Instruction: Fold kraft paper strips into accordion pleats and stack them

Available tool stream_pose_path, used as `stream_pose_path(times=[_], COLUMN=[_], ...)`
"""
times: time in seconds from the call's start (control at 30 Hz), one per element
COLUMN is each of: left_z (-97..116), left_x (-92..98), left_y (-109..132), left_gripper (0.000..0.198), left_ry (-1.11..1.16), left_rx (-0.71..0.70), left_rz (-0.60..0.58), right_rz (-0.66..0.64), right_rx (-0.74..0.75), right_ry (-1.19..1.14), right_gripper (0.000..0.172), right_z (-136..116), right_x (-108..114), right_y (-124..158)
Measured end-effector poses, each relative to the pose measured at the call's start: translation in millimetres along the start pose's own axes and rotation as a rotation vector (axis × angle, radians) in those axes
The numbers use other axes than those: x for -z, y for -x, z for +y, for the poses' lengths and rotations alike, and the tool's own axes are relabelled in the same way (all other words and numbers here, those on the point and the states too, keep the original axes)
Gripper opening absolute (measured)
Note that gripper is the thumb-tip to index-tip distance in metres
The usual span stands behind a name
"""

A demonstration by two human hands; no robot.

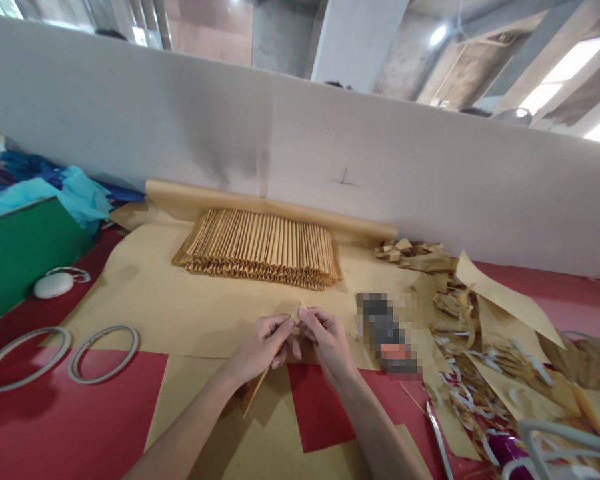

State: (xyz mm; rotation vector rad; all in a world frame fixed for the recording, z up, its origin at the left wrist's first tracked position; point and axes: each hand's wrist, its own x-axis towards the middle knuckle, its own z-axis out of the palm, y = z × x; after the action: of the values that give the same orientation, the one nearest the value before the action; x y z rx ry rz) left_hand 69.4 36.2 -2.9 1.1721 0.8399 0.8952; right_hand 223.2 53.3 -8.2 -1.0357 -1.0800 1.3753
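A narrow folded piece of brown paper (255, 392) is held between both hands, its tip rising between the thumbs and its long end slanting down to the lower left. My left hand (270, 341) pinches it close to the tip, fingers curled. Opposite, my right hand (327, 335) grips the same tip between thumb and forefinger. Part of the paper is hidden by the fingers. Just beyond the hands lies a pleated stack of brown paper (265, 243) on a large brown paper sheet (145, 287).
A brown paper roll (270, 211) lies along the white partition (300, 140). Two pale rings (105, 327) and a white case (53, 285) are at left, beside a green panel (30, 253). Paper scraps (500, 360), a blurred-out object (387, 333) and a metal blade-like tool (439, 440) occupy the right.
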Motion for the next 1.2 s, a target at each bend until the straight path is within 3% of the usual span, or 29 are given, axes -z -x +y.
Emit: stream_pose_path(times=[0.23,0.53,0.77,1.07,1.2], left_z=[2.7,0.2,1.8,1.3,-0.3], left_x=[-0.8,0.8,1.3,8.4,8.8], left_y=[1.0,1.7,1.4,3.5,2.6], left_gripper=[0.050,0.053,0.050,0.050,0.051], left_ry=[-0.039,-0.030,-0.024,-0.023,-0.024], left_rx=[0.008,0.064,0.049,0.138,0.103], left_rz=[0.009,-0.020,-0.004,-0.050,-0.049], right_rz=[-0.013,0.076,-0.034,0.116,0.071], right_rx=[-0.028,0.022,0.074,0.092,0.030], right_ry=[-0.008,0.000,0.085,0.045,0.002], right_gripper=[0.039,0.039,0.039,0.044,0.044], right_z=[2.6,6.2,4.4,9.4,8.5], right_x=[0.1,1.6,-0.4,5.9,3.4], right_y=[-0.8,-3.0,-0.7,-5.0,-3.4])
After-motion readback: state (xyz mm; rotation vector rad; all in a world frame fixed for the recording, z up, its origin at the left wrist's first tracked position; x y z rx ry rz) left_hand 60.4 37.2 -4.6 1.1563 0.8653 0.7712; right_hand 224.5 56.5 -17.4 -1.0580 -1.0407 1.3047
